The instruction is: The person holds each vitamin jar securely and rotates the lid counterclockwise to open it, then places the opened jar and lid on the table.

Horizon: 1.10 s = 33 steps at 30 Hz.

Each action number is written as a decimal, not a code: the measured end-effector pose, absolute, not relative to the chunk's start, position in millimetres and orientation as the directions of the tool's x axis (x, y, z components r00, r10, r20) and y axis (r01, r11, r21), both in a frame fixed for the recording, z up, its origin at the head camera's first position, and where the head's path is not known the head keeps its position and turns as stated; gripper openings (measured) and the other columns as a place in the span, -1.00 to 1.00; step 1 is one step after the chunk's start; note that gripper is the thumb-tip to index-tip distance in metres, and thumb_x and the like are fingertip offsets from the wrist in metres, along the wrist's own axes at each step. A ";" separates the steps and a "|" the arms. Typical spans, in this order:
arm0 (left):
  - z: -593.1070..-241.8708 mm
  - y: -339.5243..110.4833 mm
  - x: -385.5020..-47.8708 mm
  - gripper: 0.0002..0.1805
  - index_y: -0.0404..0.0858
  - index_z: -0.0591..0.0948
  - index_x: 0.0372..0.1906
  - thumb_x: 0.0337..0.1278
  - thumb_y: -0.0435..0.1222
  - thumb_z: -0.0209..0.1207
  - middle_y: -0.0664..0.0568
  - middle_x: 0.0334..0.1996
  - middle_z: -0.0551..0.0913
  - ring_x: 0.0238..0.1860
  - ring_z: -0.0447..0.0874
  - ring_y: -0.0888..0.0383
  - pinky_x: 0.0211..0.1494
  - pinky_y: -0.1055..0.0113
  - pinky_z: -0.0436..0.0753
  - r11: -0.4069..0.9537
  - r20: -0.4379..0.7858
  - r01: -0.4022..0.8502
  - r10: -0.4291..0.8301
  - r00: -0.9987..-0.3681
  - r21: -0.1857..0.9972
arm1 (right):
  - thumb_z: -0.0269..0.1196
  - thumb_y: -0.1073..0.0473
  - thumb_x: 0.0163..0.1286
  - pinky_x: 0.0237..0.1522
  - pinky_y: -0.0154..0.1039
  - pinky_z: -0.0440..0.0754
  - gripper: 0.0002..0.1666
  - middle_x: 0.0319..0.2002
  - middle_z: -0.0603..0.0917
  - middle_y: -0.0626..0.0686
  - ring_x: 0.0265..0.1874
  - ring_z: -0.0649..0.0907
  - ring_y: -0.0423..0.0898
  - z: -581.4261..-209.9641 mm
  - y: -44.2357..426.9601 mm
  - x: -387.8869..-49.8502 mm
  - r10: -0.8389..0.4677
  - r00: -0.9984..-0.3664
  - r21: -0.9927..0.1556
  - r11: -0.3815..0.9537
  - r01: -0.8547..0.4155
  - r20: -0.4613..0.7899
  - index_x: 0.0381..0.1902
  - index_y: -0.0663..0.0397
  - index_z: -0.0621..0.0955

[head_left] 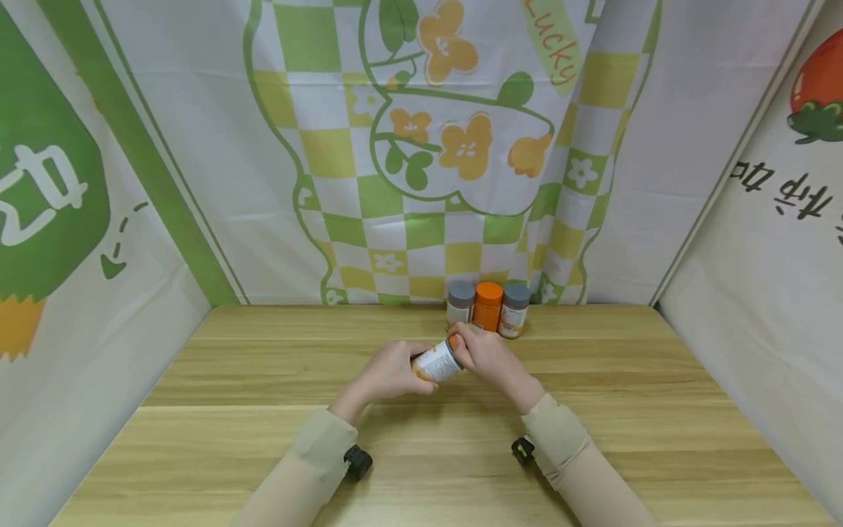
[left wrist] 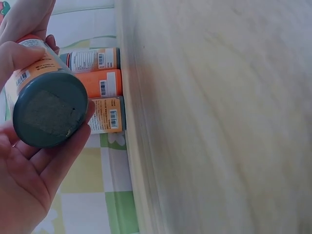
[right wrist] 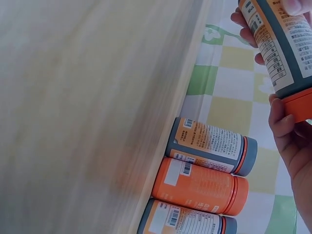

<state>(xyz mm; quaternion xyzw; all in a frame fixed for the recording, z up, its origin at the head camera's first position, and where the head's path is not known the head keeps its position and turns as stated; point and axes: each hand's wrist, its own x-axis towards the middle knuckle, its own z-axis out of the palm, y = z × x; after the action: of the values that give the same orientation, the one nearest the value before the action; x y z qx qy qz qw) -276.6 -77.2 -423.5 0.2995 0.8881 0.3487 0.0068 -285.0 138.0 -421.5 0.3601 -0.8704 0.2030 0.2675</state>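
Above the table, a grey supplement bottle with a white and orange label is held tilted between both hands. My left hand grips its body, thumb on one side and fingers on the other. The bottle's dark grey base faces the left wrist camera. At the other end, my right hand has its fingers curled round the orange cap. The cap sits on the bottle; whether it is loose I cannot tell.
Beyond the hands, three bottles stand upright side by side at the table's back edge: a grey-capped one, an all-orange one and another grey-capped one. A patterned cloth hangs behind the wooden table.
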 end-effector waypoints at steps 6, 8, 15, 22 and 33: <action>-422.3 -77.7 -277.9 -0.46 -0.09 0.63 0.00 -0.26 -0.10 0.39 0.22 -0.33 0.65 -0.45 0.54 0.27 -0.40 0.38 0.53 0.564 0.169 0.506 0.543 -0.823 0.653 | 0.02 0.27 0.36 -0.52 -0.42 0.49 -0.84 -0.33 0.65 0.03 -0.53 0.51 -0.24 -421.8 141.1 -286.0 -0.531 -0.583 -0.165 0.636 -0.754 0.615 -0.17 0.08 0.52; -421.5 -78.1 -277.9 -0.45 -0.09 0.62 0.02 -0.25 -0.10 0.39 0.22 -0.33 0.65 -0.44 0.54 0.27 -0.39 0.38 0.54 0.566 0.159 0.496 0.539 -0.827 0.658 | 0.03 0.26 0.37 -0.49 -0.39 0.52 -0.84 -0.30 0.65 0.04 -0.50 0.54 -0.22 -421.8 141.8 -286.0 -0.539 -0.577 -0.163 0.628 -0.761 0.614 -0.15 0.09 0.52; -419.0 -79.6 -278.0 -0.35 -0.12 0.58 0.13 -0.26 -0.12 0.40 0.17 -0.28 0.66 -0.41 0.53 0.25 -0.36 0.36 0.53 0.562 0.150 0.484 0.537 -0.830 0.671 | 0.00 0.20 0.45 -0.35 -0.27 0.59 -0.82 -0.18 0.60 0.04 -0.38 0.58 -0.17 -421.7 144.1 -284.8 -0.560 -0.584 -0.194 0.603 -0.774 0.587 -0.06 0.07 0.49; -418.4 -80.7 -278.8 -0.38 -0.12 0.61 0.08 -0.28 -0.14 0.41 0.16 -0.29 0.66 -0.42 0.53 0.26 -0.37 0.36 0.52 0.566 0.168 0.499 0.536 -0.828 0.657 | -0.02 0.17 0.47 -0.30 -0.26 0.58 -0.77 -0.11 0.56 0.02 -0.34 0.56 -0.18 -420.5 147.7 -283.1 -0.569 -0.605 -0.250 0.580 -0.775 0.556 0.00 0.02 0.49; -418.6 -81.6 -276.5 -0.37 -0.14 0.59 0.11 -0.26 -0.17 0.42 0.10 -0.25 0.68 -0.41 0.54 0.23 -0.36 0.34 0.54 0.567 0.149 0.481 0.531 -0.834 0.668 | -0.03 0.21 0.46 -0.21 -0.25 0.57 -0.72 -0.03 0.55 0.00 -0.23 0.55 -0.19 -418.5 152.3 -278.1 -0.574 -0.623 -0.381 0.495 -0.781 0.532 0.04 -0.03 0.51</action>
<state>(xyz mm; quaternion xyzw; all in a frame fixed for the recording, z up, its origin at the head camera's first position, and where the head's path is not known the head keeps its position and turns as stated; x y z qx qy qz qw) -276.5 -81.6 -418.6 0.2862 0.8846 0.3666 0.0341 -278.1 152.3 -418.5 0.3996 -0.8476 0.3047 0.1703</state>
